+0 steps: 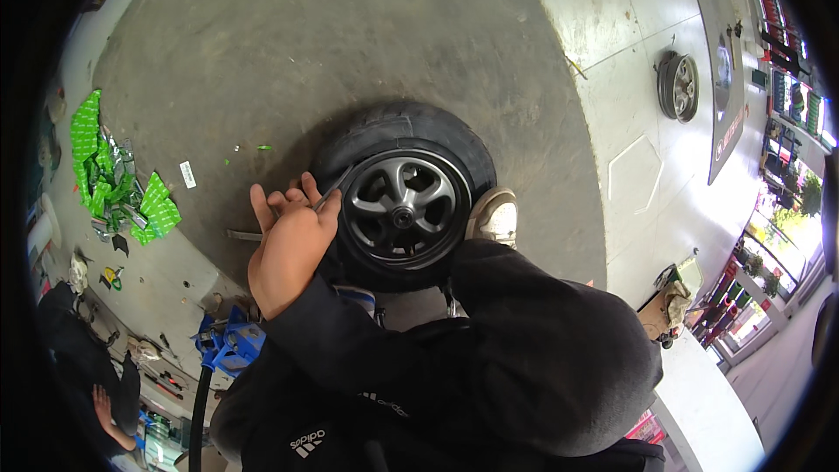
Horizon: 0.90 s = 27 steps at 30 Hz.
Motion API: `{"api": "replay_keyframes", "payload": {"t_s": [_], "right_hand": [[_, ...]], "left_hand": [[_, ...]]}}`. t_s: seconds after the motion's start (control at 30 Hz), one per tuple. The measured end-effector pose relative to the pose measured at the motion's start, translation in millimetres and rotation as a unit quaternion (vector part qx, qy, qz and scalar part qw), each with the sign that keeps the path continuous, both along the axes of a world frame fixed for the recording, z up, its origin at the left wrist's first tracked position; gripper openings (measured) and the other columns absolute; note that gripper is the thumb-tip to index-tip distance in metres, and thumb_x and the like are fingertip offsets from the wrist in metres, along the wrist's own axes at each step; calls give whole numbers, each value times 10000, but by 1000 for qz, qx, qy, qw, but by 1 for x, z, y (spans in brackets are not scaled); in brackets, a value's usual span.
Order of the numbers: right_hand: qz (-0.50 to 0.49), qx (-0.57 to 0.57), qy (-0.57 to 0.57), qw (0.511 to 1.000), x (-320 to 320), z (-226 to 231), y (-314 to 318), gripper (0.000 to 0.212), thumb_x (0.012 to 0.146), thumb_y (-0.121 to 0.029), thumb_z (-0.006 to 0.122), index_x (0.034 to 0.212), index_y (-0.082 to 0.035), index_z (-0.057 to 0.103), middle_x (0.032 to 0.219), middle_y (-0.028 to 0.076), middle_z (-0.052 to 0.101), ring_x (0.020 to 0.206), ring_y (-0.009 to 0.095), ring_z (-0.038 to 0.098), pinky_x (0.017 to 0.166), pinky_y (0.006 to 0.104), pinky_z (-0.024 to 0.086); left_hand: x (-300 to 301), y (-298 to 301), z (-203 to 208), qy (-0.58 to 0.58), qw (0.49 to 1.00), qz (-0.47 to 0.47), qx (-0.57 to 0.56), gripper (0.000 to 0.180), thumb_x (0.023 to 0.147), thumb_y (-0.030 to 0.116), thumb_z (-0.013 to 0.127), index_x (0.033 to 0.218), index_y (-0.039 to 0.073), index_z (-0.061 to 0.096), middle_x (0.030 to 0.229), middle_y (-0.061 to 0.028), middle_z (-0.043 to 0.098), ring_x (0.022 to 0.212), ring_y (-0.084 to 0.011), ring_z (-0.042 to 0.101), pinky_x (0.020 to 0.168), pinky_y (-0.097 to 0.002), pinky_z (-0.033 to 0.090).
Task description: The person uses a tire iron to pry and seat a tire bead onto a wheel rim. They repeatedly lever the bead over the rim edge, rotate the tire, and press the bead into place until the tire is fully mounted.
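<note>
A black tyre lies flat on the floor in front of me, around a dark five-spoke wheel rim. At its left edge is my left hand, closed on a thin metal bar, which looks like a tyre lever; the bar's tip reaches the rim's upper left edge. Some of the fingers stick up, apart from the bar. A flat metal bar pokes out to the left from beneath the hand, and its other end is hidden. My right hand is not visible.
My shoe rests against the tyre's right side. Blue equipment with a black hose stands at lower left. Crumpled green wrappers lie farther left. Another wheel rim is at far right. A person's hand shows at lower left.
</note>
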State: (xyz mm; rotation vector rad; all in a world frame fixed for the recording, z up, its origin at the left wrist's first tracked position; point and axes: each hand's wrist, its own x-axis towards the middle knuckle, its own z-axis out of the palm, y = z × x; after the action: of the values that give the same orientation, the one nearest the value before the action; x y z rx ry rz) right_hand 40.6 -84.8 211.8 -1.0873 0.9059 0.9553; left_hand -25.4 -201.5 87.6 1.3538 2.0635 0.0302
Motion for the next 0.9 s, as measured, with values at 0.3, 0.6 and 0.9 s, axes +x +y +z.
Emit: {"api": "replay_keyframes", "payload": {"t_s": [0.3, 0.6, 0.9], "right_hand": [[0, 16, -13, 1000, 4, 13, 4, 498, 1008, 27, 434, 1487, 50, 301, 995, 41, 534, 795, 133, 588, 1027, 505, 573], [-109, 171, 150, 968, -9, -28, -2, 254, 1012, -89, 496, 1264, -56, 495, 949, 87, 601, 820, 247, 618, 977, 492, 491], [409, 134, -55, 901, 102, -85, -62, 185, 1012, -71, 490, 1194, -47, 517, 896, 82, 591, 730, 205, 579, 791, 405, 462]], "left_hand": [[2, 13, 2, -11, 1000, -27, -4, 604, 918, 540, 669, 1319, 89, 679, 1127, -276, 699, 1017, -431, 688, 954, -522, 540], [-20, 42, -7, 31, 993, -114, 0, 556, 950, 505, 652, 1330, 101, 684, 1135, -279, 694, 1015, -429, 685, 972, -521, 537], [1, 107, -110, 221, 920, -323, -35, 506, 967, 480, 647, 1335, 136, 699, 1158, -288, 689, 1030, -432, 684, 987, -514, 531]]}}
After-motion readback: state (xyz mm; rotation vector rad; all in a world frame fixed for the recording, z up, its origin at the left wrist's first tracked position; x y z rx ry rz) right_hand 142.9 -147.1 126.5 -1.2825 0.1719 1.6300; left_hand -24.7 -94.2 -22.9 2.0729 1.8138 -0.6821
